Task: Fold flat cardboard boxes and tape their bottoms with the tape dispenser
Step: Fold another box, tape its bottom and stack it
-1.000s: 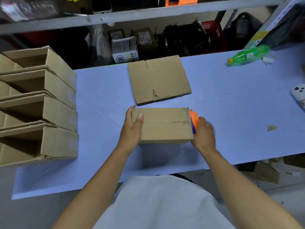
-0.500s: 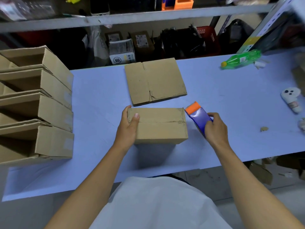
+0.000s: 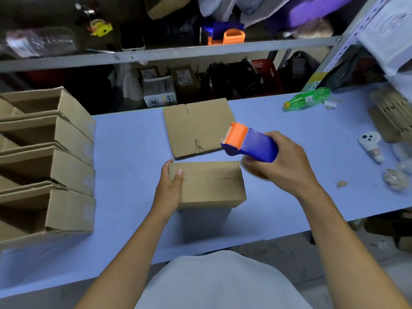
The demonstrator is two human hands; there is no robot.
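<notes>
Cardboard box [image 3: 208, 186], one folded brown carton with its flap seam facing up, stands on the blue counter [image 3: 133, 152]. Behind the box lies one flat cardboard sheet [image 3: 197, 128]; left of it sit four open-sided folded boxes [image 3: 66, 157], their insides dark. Left hand [image 3: 168, 190] grips the box's left end. Right hand [image 3: 281, 161] grasps one blue-and-orange tape dispenser [image 3: 248, 142], raised just right of the box.
</notes>
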